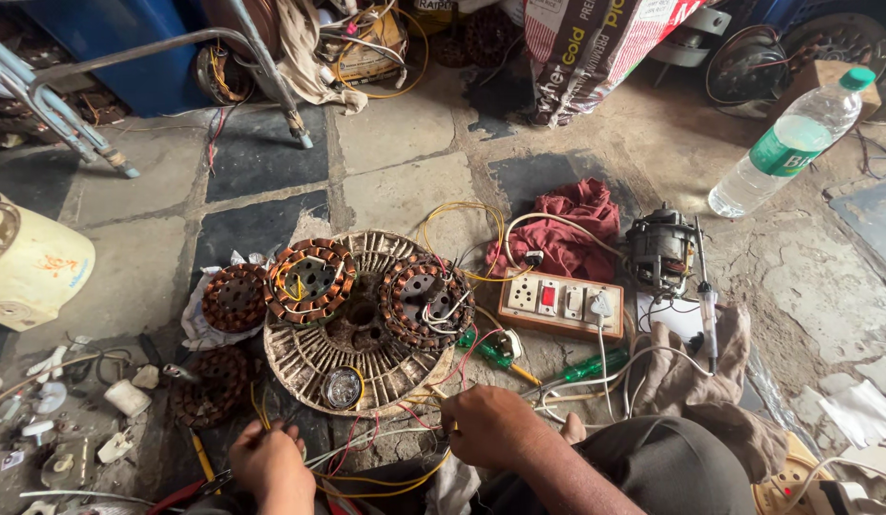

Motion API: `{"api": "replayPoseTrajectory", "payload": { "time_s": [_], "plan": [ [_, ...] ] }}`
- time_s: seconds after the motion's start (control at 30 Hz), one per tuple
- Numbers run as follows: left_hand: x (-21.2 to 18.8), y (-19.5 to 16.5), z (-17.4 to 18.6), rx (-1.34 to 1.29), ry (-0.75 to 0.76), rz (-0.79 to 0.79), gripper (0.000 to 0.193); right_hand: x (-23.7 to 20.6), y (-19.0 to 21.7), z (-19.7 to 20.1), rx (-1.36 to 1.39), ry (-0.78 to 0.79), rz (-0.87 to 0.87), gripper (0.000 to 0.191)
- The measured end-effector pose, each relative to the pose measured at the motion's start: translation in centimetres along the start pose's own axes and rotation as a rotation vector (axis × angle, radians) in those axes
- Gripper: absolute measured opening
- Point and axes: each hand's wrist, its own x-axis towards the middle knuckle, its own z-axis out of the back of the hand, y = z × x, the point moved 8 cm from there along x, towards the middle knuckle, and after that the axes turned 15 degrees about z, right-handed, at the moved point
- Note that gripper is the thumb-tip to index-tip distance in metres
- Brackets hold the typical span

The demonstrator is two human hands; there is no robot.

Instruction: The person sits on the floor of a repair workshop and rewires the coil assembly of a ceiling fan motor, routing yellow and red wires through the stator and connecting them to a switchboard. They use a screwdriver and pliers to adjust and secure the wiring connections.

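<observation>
My left hand point(268, 464) is low in the view, fingers closed around thin yellow and white wires point(385, 456) near the floor. My right hand point(488, 424) is beside it, fist closed on the same bundle of wires. Just beyond both hands lies a round ribbed fan grille point(366, 367) with two copper-wound stators, one at its left point(309, 278) and one at its right point(426, 298), and a small round shiny part point(343, 386) resting on it.
Two more wound stators point(235, 297) point(212, 384) lie left of the grille. A switch-and-socket board point(561, 303), green screwdrivers point(595, 364), a small motor point(660, 250), red cloth point(569, 234) and a plastic water bottle point(784, 143) sit right. A cream container point(28, 267) stands at left.
</observation>
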Motion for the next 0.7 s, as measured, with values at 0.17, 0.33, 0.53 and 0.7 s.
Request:
{"api": "replayPoseTrajectory", "payload": {
  "time_s": [0.17, 0.33, 0.53, 0.7],
  "plan": [
    [1.0, 1.1, -1.0, 0.155, 0.053, 0.054, 0.023, 0.1, -0.2, 0.0, -0.01, 0.029, -0.038, 0.016],
    [0.1, -0.3, -1.6, 0.33, 0.039, -0.221, 0.03, 0.1, 0.6, 0.5, -0.035, 0.004, 0.012, 0.016],
    [-9.8, -5.4, -1.1, 0.517, -0.083, -1.086, 0.033, 0.4, -0.3, -0.9, -0.025, 0.14, -0.059, 0.017],
    [-17.2, -6.3, -5.2, 0.546, 0.268, -1.388, 0.025, 1.0, -1.2, -1.6, -0.044, 0.031, -0.004, 0.019]
  ]
}}
